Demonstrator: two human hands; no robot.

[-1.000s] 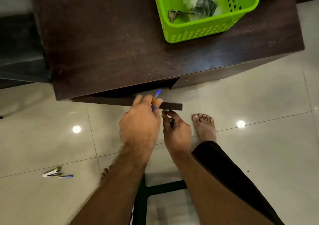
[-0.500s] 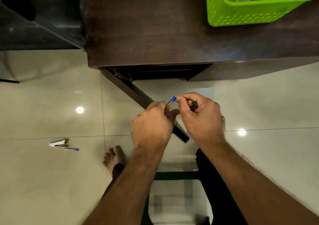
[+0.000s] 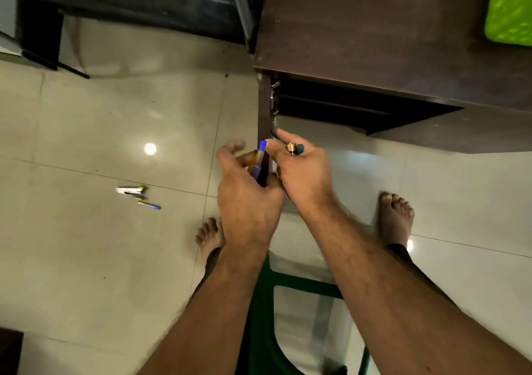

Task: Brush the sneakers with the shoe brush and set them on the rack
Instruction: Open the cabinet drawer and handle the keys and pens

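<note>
Both arms stretched forward, hands nearly touching right at the cabinet door [image 3: 263, 121] edge. Left hand [image 3: 247, 199] curled round a pen [image 3: 258, 158]; right hand [image 3: 305, 176] fingers on the door edge, pinching a small cylinder [image 3: 294, 148].

Floor [image 3: 86, 259]: large pale tiles, glossy, smooth, with ceiling lights mirrored in the glaze and thin grout lines between them. Cabinet top [image 3: 374, 29]: dark brown wood-grain finish, matt to faint sheen, lightly scuffed. Cabinet door [image 3: 264, 110]: same dark wood-look board, with bright metal hinges [image 3: 273, 98] on its inner edge. Basket [image 3: 509, 6]: lime green plastic, blurred. Pen [image 3: 259, 158] in the left hand [image 3: 247, 202]: smooth plastic, blue cap, amber translucent barrel. Small object [image 3: 293, 148] in the right hand [image 3: 305, 179]: brassy metal end, dark green body. Chair frame [image 3: 264, 317]: green, smooth, slightly glossy plastic.
</note>
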